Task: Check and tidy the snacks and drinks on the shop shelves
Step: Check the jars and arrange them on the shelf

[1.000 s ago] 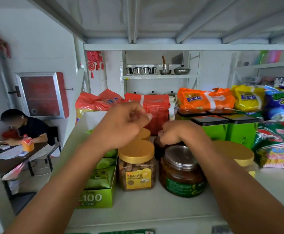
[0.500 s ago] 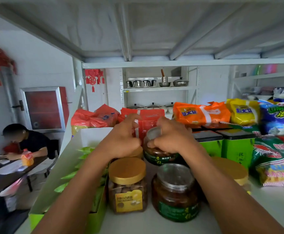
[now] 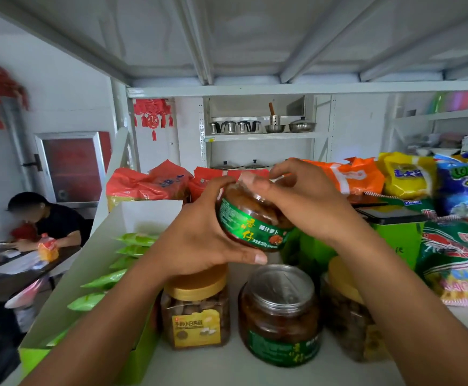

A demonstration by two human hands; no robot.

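The jar point(image 3: 251, 218) that was just clearing the back of the row half a second ago is now higher and nearer the camera, tipped so its label faces the viewer, above the other jars rather than on the shelf point(image 3: 227, 369). Both hands are clamped on it: the left hand point(image 3: 199, 240) cups its left side with the thumb curled under the base, and the right hand point(image 3: 305, 201) grips the top end, its fingers over the lid and blurred there. It is a squat clear jar packed with dark brown contents, with a glossy green band round its lower half carrying gold and white Chinese characters and a small orange picture. Directly below stands a twin jar point(image 3: 280, 316) with the same green band and a clear lid over a silver seal. To that one's left is a gold-lidded jar point(image 3: 196, 310) with a yellow label, and to its right another gold-lidded jar point(image 3: 344, 310), partly hidden by the right forearm. A green display box point(image 3: 68, 288) of green sachets sits at the shelf's left end, green tins point(image 3: 394, 232) stand behind the right arm, and an orange bag point(image 3: 349, 174) and a yellow bag point(image 3: 407, 176) line the back
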